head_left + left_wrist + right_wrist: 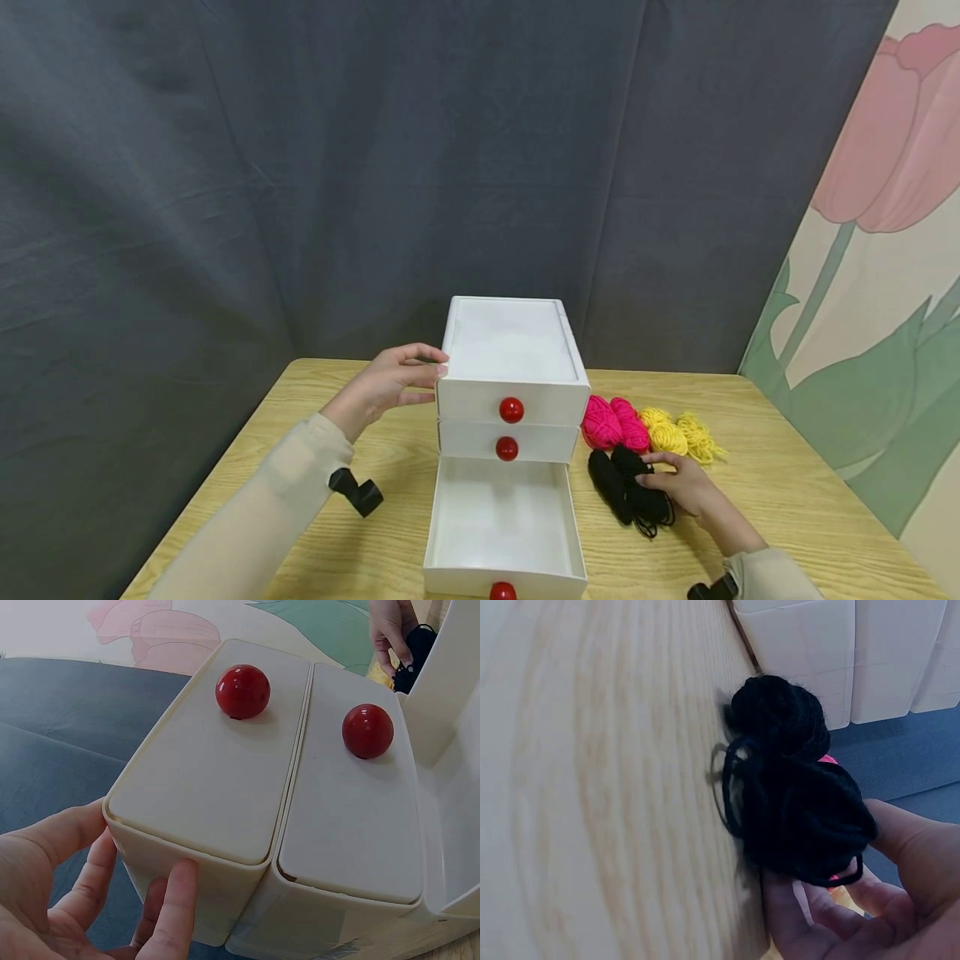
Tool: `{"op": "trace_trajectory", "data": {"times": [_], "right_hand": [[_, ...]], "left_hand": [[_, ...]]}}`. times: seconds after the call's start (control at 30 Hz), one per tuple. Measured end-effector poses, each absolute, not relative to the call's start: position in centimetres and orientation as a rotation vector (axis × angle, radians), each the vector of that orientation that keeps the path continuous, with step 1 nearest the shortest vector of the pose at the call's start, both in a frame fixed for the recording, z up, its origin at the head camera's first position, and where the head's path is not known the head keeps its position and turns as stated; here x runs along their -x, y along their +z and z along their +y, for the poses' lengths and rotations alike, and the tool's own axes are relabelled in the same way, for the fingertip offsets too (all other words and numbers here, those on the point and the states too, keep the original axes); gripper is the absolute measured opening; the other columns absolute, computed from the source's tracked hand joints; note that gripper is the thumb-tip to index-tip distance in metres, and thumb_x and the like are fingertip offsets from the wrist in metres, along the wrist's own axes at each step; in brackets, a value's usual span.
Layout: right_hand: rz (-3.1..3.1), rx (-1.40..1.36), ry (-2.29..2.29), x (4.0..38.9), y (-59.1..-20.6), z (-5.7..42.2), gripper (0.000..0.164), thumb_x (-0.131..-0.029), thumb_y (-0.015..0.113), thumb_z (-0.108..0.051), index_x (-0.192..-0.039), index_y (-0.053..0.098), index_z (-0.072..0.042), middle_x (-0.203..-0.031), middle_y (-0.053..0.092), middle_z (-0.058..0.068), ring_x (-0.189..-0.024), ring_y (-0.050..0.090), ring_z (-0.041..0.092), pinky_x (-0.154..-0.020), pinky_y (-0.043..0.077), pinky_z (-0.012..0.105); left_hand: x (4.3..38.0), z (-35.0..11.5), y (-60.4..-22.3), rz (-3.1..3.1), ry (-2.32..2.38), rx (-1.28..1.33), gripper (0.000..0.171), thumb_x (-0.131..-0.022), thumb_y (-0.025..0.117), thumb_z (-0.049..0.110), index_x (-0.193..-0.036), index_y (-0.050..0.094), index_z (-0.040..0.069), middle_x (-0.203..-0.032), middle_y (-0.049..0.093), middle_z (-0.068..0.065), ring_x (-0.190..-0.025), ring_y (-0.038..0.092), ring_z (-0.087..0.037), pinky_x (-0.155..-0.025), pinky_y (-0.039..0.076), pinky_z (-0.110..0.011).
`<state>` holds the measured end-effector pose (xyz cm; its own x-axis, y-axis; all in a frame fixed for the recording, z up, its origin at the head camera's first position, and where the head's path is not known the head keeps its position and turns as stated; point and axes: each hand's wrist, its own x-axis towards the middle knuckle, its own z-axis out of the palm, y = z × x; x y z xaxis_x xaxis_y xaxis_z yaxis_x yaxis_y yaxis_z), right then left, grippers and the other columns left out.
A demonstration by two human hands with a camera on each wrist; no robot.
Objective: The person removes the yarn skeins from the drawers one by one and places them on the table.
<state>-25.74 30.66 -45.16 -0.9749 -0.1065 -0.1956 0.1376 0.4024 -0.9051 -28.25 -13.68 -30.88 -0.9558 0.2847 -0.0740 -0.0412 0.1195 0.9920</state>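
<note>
A white drawer unit (512, 342) with red round knobs stands mid-table. Its bottom drawer (498, 521) is pulled out and bare inside, while the two drawers above are closed. My left hand (386, 383) rests relaxed fingers against the unit's upper left side, near the front corner (112, 814). To the right of the unit lie two bundles of black yarn (611, 487) side by side. My right hand (686, 487) grips the right-hand bundle of black yarn (806, 817) between thumb and fingers, its loose strands hanging at the near end.
Pink yarn (615, 425) and yellow yarn (678, 435) lie behind the black bundles, close to the unit's right side. A dark curtain (450, 167) hangs behind the wooden table (795, 467). A wall with a painted tulip (877, 133) rises at the right.
</note>
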Motion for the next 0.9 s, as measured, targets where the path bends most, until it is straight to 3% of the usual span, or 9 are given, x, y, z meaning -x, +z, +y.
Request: {"op": "trace_trajectory", "data": {"times": [0.57, 0.8, 0.9], "right_hand": [[2.453, -0.072, -1.509, 25.3, -44.3, 30.8, 0.058, -0.092, 0.067, -0.024, -0.134, 0.042, 0.007, -0.100, 0.066, 0.010, -0.074, 0.062, 0.013, -0.060, 0.052, 0.029], [2.456, -0.087, -1.523, 25.0, -44.2, 31.0, 0.062, -0.091, 0.068, -0.025, -0.137, 0.040, 0.007, -0.119, 0.059, 0.027, -0.086, 0.066, 0.017, -0.067, 0.056, 0.033], [2.446, -0.089, -1.541, 24.9, -44.1, 31.1, 0.062, -0.091, 0.068, -0.024, -0.137, 0.040, 0.007, -0.118, 0.061, 0.026, -0.084, 0.066, 0.016, -0.065, 0.057, 0.032]], "left_hand": [[28.3, -13.6, -30.7, 2.154, 1.915, -0.221, 0.028, -0.092, 0.066, 0.014, -0.118, 0.059, 0.006, -0.109, 0.061, -0.007, -0.092, 0.062, -0.019, -0.090, 0.055, -0.040], [28.1, -13.6, -30.7, 2.157, 1.908, -0.254, 0.030, -0.092, 0.066, 0.016, -0.119, 0.058, 0.004, -0.108, 0.061, -0.007, -0.090, 0.062, -0.018, -0.091, 0.055, -0.041], [28.1, -13.6, -30.7, 2.158, 1.905, -0.250, 0.030, -0.092, 0.066, 0.016, -0.119, 0.058, 0.004, -0.108, 0.061, -0.006, -0.090, 0.062, -0.018, -0.091, 0.055, -0.041]]}}
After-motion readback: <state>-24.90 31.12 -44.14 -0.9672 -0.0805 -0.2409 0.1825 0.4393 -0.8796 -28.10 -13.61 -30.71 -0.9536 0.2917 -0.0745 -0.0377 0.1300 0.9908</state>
